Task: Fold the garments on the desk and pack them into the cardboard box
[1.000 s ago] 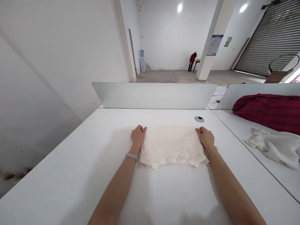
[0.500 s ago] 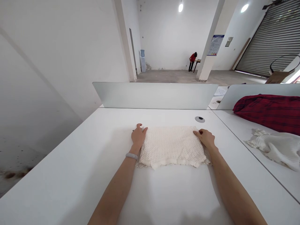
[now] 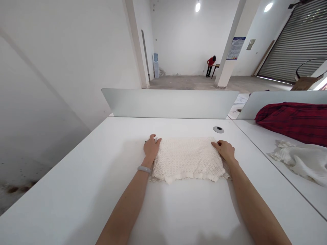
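A cream, open-knit garment [image 3: 189, 158] lies folded into a rough rectangle on the white desk [image 3: 189, 211]. Its near edge is wavy, and ruffled layers peek out at both lower corners. My left hand [image 3: 151, 148], with a pale bangle on the wrist, holds the garment's far left edge, thumb on top and the other fingers partly hidden behind. At the far right corner, my right hand [image 3: 225, 149] pinches the fabric between thumb and curled fingers.
A frosted divider [image 3: 170, 103] runs along the desk's back edge, with a round cable hole [image 3: 218, 129] near it. On the adjoining desk to the right lie a red plaid garment [image 3: 293, 117] and a crumpled white one [image 3: 304, 160]. Far off, a person [image 3: 210, 64] bends over a table.
Both hands keep their places at the garment's edges, and the cloth looks the same. Only a slight shift of the camera shows.
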The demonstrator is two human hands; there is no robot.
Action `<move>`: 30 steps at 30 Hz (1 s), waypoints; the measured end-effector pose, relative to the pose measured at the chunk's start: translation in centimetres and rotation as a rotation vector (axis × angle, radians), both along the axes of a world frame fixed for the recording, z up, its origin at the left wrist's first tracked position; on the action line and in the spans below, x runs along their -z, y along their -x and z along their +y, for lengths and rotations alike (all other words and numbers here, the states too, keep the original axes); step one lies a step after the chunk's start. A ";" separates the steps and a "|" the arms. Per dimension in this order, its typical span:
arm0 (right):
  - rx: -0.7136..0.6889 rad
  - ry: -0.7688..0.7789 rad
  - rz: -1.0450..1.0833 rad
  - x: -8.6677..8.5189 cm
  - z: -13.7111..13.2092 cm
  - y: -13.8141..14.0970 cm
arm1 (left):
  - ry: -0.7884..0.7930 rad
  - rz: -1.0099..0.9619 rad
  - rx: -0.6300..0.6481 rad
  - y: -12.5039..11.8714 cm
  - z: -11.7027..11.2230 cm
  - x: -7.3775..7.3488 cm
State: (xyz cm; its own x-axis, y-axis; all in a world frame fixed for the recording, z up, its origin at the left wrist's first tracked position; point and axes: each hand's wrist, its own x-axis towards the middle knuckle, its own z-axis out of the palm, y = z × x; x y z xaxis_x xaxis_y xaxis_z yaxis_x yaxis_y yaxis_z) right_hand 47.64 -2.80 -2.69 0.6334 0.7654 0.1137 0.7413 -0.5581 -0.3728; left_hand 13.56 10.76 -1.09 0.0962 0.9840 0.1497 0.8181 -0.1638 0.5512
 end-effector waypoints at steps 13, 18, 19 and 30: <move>-0.007 -0.020 -0.018 0.1 0.0 -0.1 | 0.000 0.008 0.000 0.0 0.1 0.1; -0.013 -0.034 -0.030 0.2 -0.1 -0.1 | 0.007 0.012 -0.007 -0.1 0.1 0.0; -0.012 -0.033 -0.033 0.2 -0.1 -0.1 | 0.008 0.012 -0.009 -0.1 0.0 -0.1; -0.021 -0.029 -0.030 0.2 0.0 -0.2 | 0.005 0.005 -0.004 0.0 0.0 -0.1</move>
